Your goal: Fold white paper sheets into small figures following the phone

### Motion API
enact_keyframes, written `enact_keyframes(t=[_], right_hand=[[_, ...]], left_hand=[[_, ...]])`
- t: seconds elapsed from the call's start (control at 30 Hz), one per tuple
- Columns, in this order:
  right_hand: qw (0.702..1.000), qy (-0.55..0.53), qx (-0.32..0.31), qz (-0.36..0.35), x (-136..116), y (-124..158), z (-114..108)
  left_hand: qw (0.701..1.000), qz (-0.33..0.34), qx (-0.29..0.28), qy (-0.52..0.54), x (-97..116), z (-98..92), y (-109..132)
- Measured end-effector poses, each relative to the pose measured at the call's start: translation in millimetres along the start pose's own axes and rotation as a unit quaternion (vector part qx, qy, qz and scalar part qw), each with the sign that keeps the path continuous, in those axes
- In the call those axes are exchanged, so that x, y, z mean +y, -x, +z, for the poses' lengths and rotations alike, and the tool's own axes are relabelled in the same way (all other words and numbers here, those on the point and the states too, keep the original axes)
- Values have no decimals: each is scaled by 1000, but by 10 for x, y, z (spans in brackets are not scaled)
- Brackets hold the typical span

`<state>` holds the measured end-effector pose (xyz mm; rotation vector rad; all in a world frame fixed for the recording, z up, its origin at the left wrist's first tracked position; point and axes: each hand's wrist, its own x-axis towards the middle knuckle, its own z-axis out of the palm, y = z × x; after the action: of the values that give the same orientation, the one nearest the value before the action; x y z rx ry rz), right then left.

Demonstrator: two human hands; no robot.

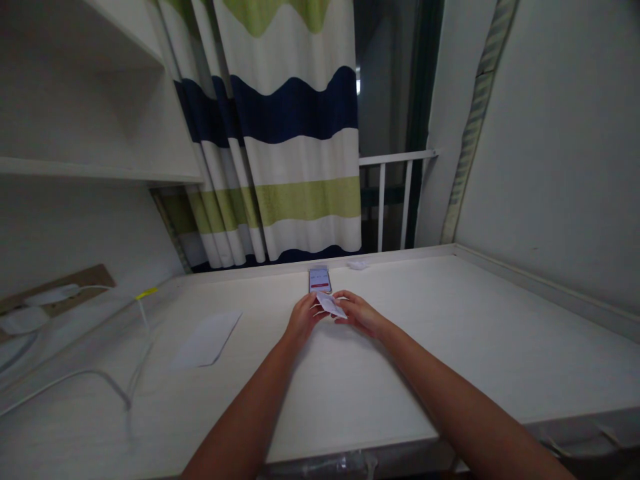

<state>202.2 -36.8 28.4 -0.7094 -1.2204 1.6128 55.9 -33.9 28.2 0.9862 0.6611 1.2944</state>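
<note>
A small folded piece of white paper [331, 305] is held between both hands over the desk. My left hand [302, 316] grips its left end, thumb on top and fingers beneath. On the other side, my right hand [358, 312] has its fingers closed on the right edge. The paper is tilted, and its underside is hidden. Just beyond the hands a phone [320, 280] with a lit screen lies near the back of the desk. A crumpled white scrap [357, 265] rests to the right of the phone.
White sheets [213, 340] lie on the desk [500, 347] to the left. A cable [95, 373] runs from a power strip [55, 293] at the left wall. A striped curtain [305, 157] hangs behind the desk, beside a white railing [395, 160]. Shelves [100, 167] overhang the left side.
</note>
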Motion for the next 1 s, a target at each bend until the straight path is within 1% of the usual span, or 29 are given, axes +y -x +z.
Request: enact_keyframes(t=[0.1, 0.23, 0.33, 0.43, 0.57, 0.67, 0.77, 0.87, 1.0], right_hand=[[1000, -5, 10, -7, -17, -3, -21], [997, -21, 44, -57, -31, -17, -34], [993, -24, 95, -72, -30, -41, -56], [986, -33, 147, -68, -24, -68, -99], [979, -46, 189, -58, -16, -107, -171], [970, -56, 229, -62, -19, -148, -224], [957, -58, 273, -79, -47, -213, -300], [944, -45, 314, -92, -111, -303, -433], [925, 3, 365, -107, -254, -424, -717]], left_hand=[[999, 17, 41, 0, -10, -35, -29], [997, 30, 77, 2, -14, -63, -44], [996, 21, 83, -11, -10, -66, -39], [995, 4, 84, -48, -8, -59, -33], [989, 0, 96, -110, -16, -44, -50], [987, 5, 107, -122, -14, -22, -105], [987, 3, 105, -122, -4, 32, -219], [987, -4, 107, -120, -29, 142, -404], [986, -7, 119, -115, -183, 370, -737]])
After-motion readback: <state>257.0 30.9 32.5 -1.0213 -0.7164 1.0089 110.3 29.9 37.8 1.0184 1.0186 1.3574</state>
